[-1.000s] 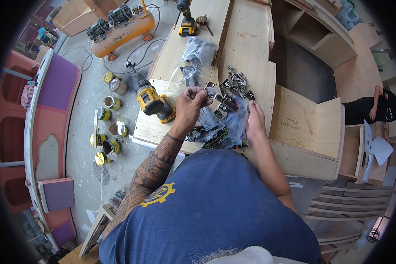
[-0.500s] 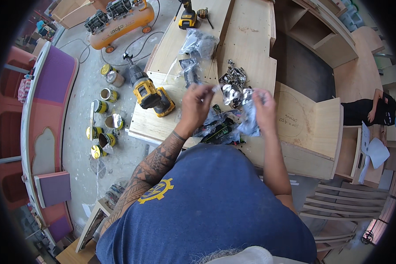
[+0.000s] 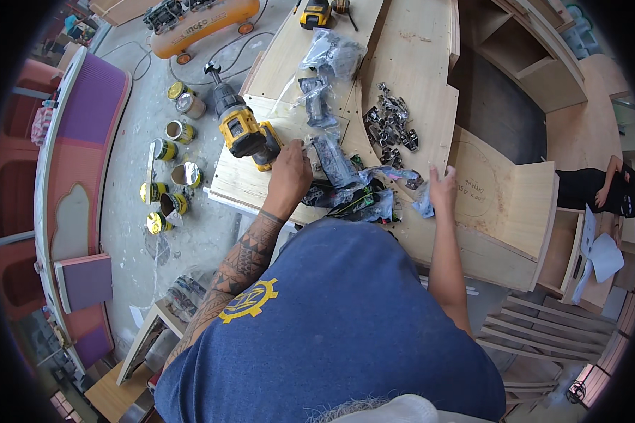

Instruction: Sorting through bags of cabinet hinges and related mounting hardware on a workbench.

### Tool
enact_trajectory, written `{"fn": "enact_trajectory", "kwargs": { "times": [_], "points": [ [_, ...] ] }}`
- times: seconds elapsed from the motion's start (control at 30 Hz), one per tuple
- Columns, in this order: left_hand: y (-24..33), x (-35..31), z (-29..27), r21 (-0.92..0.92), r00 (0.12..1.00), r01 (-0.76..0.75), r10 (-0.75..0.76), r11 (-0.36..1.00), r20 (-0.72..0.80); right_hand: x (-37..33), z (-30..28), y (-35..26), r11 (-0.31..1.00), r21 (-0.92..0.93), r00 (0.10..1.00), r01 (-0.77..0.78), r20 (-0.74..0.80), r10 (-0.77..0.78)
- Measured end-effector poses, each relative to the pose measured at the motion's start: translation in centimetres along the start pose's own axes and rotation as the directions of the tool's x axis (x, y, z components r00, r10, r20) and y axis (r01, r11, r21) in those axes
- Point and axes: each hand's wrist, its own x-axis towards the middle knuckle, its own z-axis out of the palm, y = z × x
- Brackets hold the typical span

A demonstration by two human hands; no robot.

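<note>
A pile of shiny metal pieces, which look like cabinet hinges point(image 3: 391, 127), lies loose on the wooden panel point(image 3: 413, 67). My right hand point(image 3: 442, 192), to the right of the pile, has its fingers closed on an empty-looking clear plastic bag point(image 3: 422, 202). Beside the yellow and black cordless drill point(image 3: 241, 132), my left hand point(image 3: 291, 176) is held with curled fingers; what they hold, if anything, is hidden. Between my hands lie a dark heap of packets point(image 3: 356, 197) and a plastic-wrapped part point(image 3: 334, 161).
More bagged parts point(image 3: 334, 55) lie farther up the bench, below another yellow tool point(image 3: 315, 14). Open paint cans point(image 3: 180, 132) and an orange air compressor point(image 3: 204, 28) stand on the floor at left. Toward the right edge is another person point(image 3: 603, 187) in dark clothes.
The shiny pieces that were in the bag at my right hand now lie with the pile. My left hand has moved left toward the drill, my right hand down and right with the bag.
</note>
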Motion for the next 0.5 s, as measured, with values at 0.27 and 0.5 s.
{"fn": "enact_trajectory", "kwargs": {
  "times": [0.27, 0.5],
  "points": [
    [1.1, -1.3, -1.3, -0.054, 0.998, -0.067, 0.066, 0.996, -0.01, -1.3, -7.1, -12.7, 0.722, 0.635, 0.958, 0.274, -0.243, -0.15],
    [7.0, 0.5, -6.3, -0.252, 0.921, 0.232, -0.129, 0.94, 0.367, -10.6, 0.4, -24.0, 0.637, 0.746, 0.829, 0.196, 0.221, -0.514]
  ]
}}
